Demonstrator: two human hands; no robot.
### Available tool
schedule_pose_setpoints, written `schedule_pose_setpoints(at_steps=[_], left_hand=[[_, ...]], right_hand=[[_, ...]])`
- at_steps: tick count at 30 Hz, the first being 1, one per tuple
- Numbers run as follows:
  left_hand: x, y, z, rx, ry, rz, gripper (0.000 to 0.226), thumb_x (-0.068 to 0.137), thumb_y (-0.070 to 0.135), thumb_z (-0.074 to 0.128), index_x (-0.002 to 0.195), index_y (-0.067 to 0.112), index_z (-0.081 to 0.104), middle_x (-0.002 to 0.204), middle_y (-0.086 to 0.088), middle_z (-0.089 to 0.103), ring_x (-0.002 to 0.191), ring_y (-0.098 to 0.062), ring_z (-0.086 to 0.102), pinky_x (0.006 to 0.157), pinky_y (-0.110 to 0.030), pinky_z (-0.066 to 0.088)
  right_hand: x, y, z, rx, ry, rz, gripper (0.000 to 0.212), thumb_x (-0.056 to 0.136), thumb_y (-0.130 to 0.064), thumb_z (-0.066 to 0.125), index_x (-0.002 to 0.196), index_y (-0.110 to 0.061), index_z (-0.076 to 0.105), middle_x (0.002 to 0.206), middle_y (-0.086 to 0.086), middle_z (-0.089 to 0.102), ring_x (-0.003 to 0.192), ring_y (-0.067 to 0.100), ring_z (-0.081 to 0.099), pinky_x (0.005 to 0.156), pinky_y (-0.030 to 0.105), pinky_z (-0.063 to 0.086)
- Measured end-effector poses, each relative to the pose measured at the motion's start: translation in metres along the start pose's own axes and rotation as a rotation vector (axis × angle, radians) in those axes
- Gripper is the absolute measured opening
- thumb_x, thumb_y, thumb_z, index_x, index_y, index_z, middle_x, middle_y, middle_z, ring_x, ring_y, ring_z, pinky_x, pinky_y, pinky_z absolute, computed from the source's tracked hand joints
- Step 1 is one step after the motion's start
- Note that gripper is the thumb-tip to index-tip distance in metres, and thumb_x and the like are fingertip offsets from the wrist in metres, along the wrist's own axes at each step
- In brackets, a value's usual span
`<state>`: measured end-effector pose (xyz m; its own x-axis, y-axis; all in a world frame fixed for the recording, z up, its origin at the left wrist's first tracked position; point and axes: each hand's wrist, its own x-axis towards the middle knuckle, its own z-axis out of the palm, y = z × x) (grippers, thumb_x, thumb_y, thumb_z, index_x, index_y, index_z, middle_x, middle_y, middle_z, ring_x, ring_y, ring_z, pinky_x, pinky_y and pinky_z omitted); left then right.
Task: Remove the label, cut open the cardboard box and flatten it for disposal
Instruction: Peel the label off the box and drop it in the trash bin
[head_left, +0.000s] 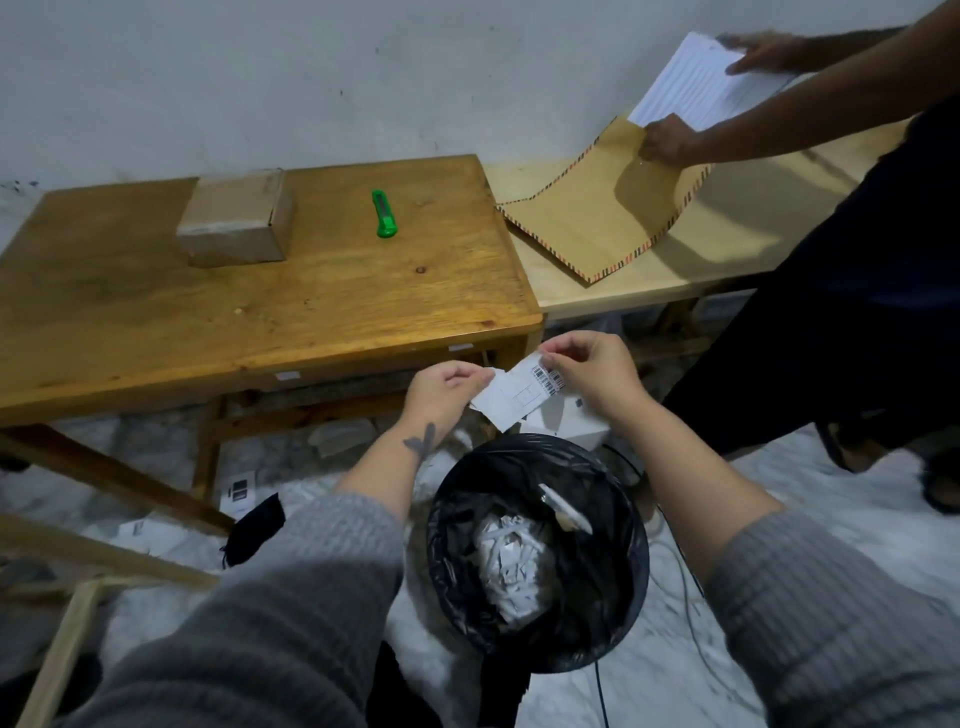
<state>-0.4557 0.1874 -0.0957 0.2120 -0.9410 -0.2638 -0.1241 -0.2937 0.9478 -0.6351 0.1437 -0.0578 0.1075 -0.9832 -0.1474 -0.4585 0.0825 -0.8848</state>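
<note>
A white shipping label (519, 397) with a barcode is pinched between both my hands above a black-lined bin (613, 597). My left hand (444, 392) grips its left edge and my right hand (592, 374) holds its upper right part. The label looks partly torn down the middle. A closed brown cardboard box (236, 221) sits on the wooden table (260, 312) at the back left. To the right of the box, a green utility knife (384, 213) lies on the tabletop.
Torn white paper scraps lie inside the bin. Another person stands at the right, with hands on a brown envelope (597, 218) and a stack of white paper (696, 88) on a pale bench (675, 270). Paper bits and a cable lie on the floor.
</note>
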Motion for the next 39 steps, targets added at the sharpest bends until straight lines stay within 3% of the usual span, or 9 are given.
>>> schedule_pose_setpoints(at_steps=[11,14,17,20,25,28,30,34,39], left_hand=[[0.006,0.01,0.012,0.073,-0.169,-0.006,0.013,0.089,0.011,0.064,0.102,0.011,0.069,0.096,-0.006,0.073,0.088,-0.015,0.069,0.077,-0.024,0.055],[0.01,0.011,0.016,0.125,-0.173,0.017,0.011,0.092,0.014,0.06,0.099,0.017,0.067,0.101,-0.006,0.072,0.097,-0.018,0.066,0.084,-0.029,0.053],[0.013,0.013,0.017,0.139,-0.151,0.053,0.011,0.092,0.015,0.06,0.099,0.018,0.067,0.1,-0.007,0.071,0.096,-0.019,0.065,0.086,-0.032,0.052],[0.015,0.016,0.018,0.119,-0.111,0.079,0.012,0.092,0.014,0.061,0.102,0.014,0.067,0.096,-0.007,0.07,0.092,-0.019,0.065,0.078,-0.027,0.052],[0.014,0.015,0.022,0.126,-0.033,0.149,0.008,0.09,0.013,0.063,0.094,0.019,0.066,0.09,-0.001,0.067,0.089,-0.015,0.063,0.079,-0.025,0.051],[0.013,0.014,0.023,0.121,-0.06,0.154,0.008,0.09,0.013,0.063,0.096,0.017,0.067,0.089,0.0,0.067,0.086,-0.013,0.062,0.077,-0.023,0.051],[0.011,0.014,0.024,0.122,-0.081,0.155,0.008,0.09,0.013,0.063,0.097,0.015,0.067,0.086,0.002,0.066,0.083,-0.01,0.061,0.075,-0.02,0.049],[0.011,0.013,0.026,0.107,-0.071,0.152,0.01,0.089,0.011,0.064,0.097,0.014,0.069,0.093,-0.001,0.069,0.088,-0.012,0.063,0.076,-0.022,0.05],[0.009,0.009,0.028,0.205,0.012,0.205,0.009,0.086,0.017,0.068,0.093,0.022,0.066,0.092,0.001,0.067,0.087,-0.014,0.062,0.075,-0.024,0.051]], right_hand=[[0.001,0.011,-0.001,-0.024,0.17,-0.042,0.016,0.081,-0.007,0.07,0.087,-0.017,0.059,0.077,-0.001,0.059,0.067,0.007,0.054,0.059,0.014,0.041],[0.003,0.021,0.002,-0.252,0.193,-0.124,0.006,0.083,-0.02,0.069,0.088,-0.024,0.07,0.095,-0.006,0.056,0.089,0.01,0.052,0.079,0.025,0.044],[0.001,0.033,0.006,-0.443,0.082,-0.154,0.028,0.084,-0.044,0.063,0.108,-0.032,0.07,0.117,-0.011,0.052,0.115,0.012,0.039,0.1,0.035,0.034],[-0.003,0.039,0.01,-0.354,0.0,-0.112,0.04,0.08,-0.056,0.059,0.111,-0.033,0.069,0.119,-0.013,0.065,0.114,0.01,0.053,0.103,0.043,0.04],[-0.005,0.038,0.012,-0.11,0.0,-0.065,0.023,0.083,-0.037,0.066,0.102,-0.028,0.072,0.103,-0.013,0.071,0.101,0.005,0.062,0.099,0.042,0.047],[-0.003,0.037,0.01,-0.18,0.003,-0.117,0.044,0.081,-0.047,0.064,0.122,-0.034,0.061,0.13,-0.012,0.059,0.126,0.013,0.047,0.109,0.051,0.035],[-0.003,0.034,0.008,-0.273,-0.003,-0.131,0.04,0.084,-0.046,0.062,0.123,-0.036,0.06,0.136,-0.013,0.054,0.132,0.014,0.038,0.116,0.057,0.012],[-0.009,0.028,0.009,-0.233,-0.042,-0.099,0.017,0.088,-0.038,0.059,0.099,-0.032,0.07,0.108,-0.012,0.069,0.11,0.009,0.053,0.114,0.059,-0.006],[-0.006,0.026,0.011,-0.22,0.0,-0.05,0.012,0.083,-0.037,0.066,0.072,-0.034,0.069,0.08,-0.017,0.067,0.092,0.009,0.058,0.112,0.055,0.021]])
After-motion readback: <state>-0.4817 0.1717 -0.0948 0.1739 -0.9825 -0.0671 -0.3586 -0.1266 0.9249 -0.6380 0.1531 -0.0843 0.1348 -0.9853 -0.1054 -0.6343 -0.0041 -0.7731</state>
